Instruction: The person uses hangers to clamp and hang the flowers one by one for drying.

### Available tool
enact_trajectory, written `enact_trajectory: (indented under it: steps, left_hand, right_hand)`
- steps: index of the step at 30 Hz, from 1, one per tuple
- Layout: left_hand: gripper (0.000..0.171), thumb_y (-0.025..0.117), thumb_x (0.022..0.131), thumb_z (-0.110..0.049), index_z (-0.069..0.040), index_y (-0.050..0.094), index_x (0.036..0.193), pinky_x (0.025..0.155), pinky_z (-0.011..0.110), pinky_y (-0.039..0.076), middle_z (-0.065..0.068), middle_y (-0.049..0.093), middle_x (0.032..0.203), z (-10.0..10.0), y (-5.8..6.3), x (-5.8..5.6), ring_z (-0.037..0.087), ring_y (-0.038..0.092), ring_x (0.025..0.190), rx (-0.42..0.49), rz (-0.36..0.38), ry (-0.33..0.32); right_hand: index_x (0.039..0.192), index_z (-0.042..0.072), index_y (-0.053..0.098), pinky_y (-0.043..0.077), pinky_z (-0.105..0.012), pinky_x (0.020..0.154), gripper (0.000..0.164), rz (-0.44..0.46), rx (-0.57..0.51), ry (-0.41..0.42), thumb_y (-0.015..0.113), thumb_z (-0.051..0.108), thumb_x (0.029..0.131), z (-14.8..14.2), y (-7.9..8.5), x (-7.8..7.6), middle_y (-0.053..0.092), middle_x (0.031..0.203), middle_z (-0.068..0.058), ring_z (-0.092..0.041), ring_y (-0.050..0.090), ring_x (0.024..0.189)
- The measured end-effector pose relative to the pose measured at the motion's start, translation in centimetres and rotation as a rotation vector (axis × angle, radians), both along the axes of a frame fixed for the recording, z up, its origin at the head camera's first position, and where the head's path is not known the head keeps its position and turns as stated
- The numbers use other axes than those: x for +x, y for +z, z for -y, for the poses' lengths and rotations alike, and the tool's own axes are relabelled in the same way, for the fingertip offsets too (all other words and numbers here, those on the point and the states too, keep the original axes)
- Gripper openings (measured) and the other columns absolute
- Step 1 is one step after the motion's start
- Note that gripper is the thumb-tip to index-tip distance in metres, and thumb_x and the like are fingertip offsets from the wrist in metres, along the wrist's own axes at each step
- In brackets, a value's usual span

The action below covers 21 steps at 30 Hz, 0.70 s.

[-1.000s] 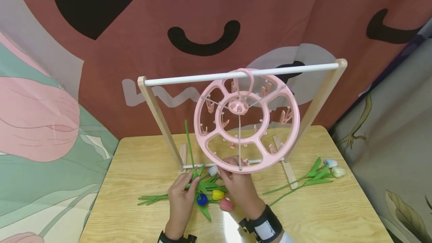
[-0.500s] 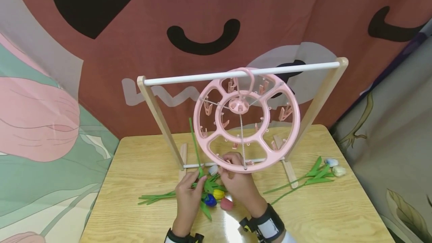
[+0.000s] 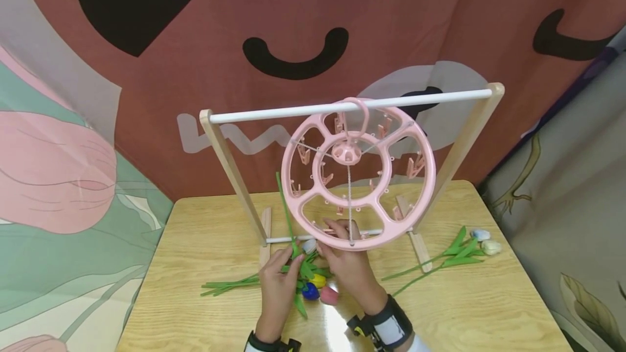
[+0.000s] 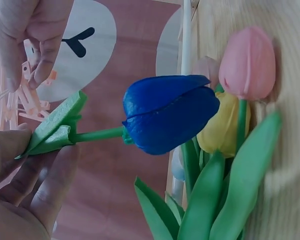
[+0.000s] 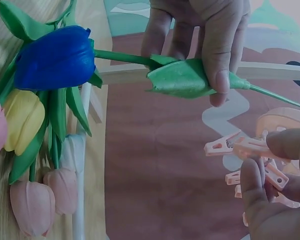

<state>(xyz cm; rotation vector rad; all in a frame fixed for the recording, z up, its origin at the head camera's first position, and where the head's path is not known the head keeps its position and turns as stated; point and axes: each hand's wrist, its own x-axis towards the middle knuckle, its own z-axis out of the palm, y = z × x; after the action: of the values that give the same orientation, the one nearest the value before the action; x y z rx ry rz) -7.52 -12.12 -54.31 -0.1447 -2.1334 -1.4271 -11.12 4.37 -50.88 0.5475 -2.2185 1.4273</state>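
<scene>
My left hand (image 3: 277, 284) pinches a blue artificial tulip (image 4: 170, 115) at its green leaves. The bloom hangs low and the bare stem points up beside the hanger, as the head view shows. My right hand (image 3: 353, 273) reaches under the lower rim of a round pink clip hanger (image 3: 429, 178). In the right wrist view, its thumb and fingers squeeze a pink clothespin (image 5: 250, 147). The tulip's stem and leaves lie apart from that clothespin. Other clips dangle around the ring.
A wooden rack (image 3: 231, 173) with a white top bar (image 3: 274, 114) carries the hanger. Under my hands lie more tulips, including a yellow one (image 4: 225, 125) and a pink one (image 4: 247, 65). Two pale tulips (image 3: 490, 247) lie at the table's right. A patterned curtain stands behind.
My left hand has shifted right with the blue tulip, bringing the stem closer to the hanger. My right hand stays at the lower rim, its fingers slightly moved, and the ring has swung a little.
</scene>
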Motion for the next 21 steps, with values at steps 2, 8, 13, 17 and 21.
enact_trajectory:
  steps: [2, 8, 13, 17, 21]
  left_hand:
    - [0.033, 0.081, 0.084, 0.001, -0.004, 0.077, 0.116, 0.053, 0.018, 0.058, 0.011, 0.077, 0.093, 0.0, 0.1, 0.1, 0.014, 0.071, 0.073, 0.017, 0.025, -0.005]
    - [0.032, 0.079, 0.085, 0.003, -0.005, 0.077, 0.116, 0.047, 0.022, 0.058, 0.012, 0.076, 0.094, -0.1, -0.1, 0.1, 0.017, 0.07, 0.07, 0.058, 0.021, -0.037]
    - [0.029, 0.078, 0.083, 0.009, 0.001, 0.076, 0.111, 0.048, 0.025, 0.059, 0.015, 0.075, 0.089, -0.8, 0.4, 0.0, 0.025, 0.07, 0.067, 0.081, 0.011, -0.035]
    - [0.03, 0.077, 0.08, 0.017, 0.005, 0.076, 0.108, 0.049, 0.024, 0.059, 0.019, 0.073, 0.087, -1.4, 1.9, 0.4, 0.028, 0.071, 0.068, 0.086, -0.014, -0.023]
    - [0.026, 0.078, 0.08, 0.016, 0.005, 0.075, 0.103, 0.051, 0.024, 0.06, 0.019, 0.073, 0.086, -1.8, 2.4, 0.5, 0.026, 0.071, 0.068, 0.086, -0.034, -0.019]
  right_hand:
    - [0.133, 0.004, 0.063, 0.064, -0.027, 0.08, 0.049, 0.065, -0.055, 0.029, 0.08, 0.0, 0.087, 0.0, 0.0, 0.0, 0.06, 0.116, -0.011, -0.02, 0.069, 0.1]
    - [0.123, 0.002, 0.06, 0.062, -0.025, 0.062, 0.04, 0.364, -0.326, 0.111, 0.08, 0.004, 0.088, -0.3, 0.4, 0.2, 0.074, 0.107, -0.016, -0.006, 0.069, 0.084]
    - [0.121, -0.01, 0.061, 0.062, -0.02, 0.078, 0.04, 0.35, -0.401, 0.18, 0.077, -0.011, 0.084, -0.6, 0.7, 0.1, 0.072, 0.108, -0.027, -0.004, 0.068, 0.091]
    - [0.116, -0.012, 0.064, 0.061, -0.018, 0.071, 0.038, 0.32, -0.397, 0.181, 0.078, -0.015, 0.081, -0.5, 0.9, 0.0, 0.071, 0.098, -0.027, -0.001, 0.067, 0.082]
    - [0.111, -0.015, 0.064, 0.059, -0.019, 0.059, 0.034, 0.31, -0.405, 0.202, 0.078, -0.016, 0.08, -0.3, 2.1, 0.2, 0.071, 0.09, -0.028, 0.0, 0.066, 0.072]
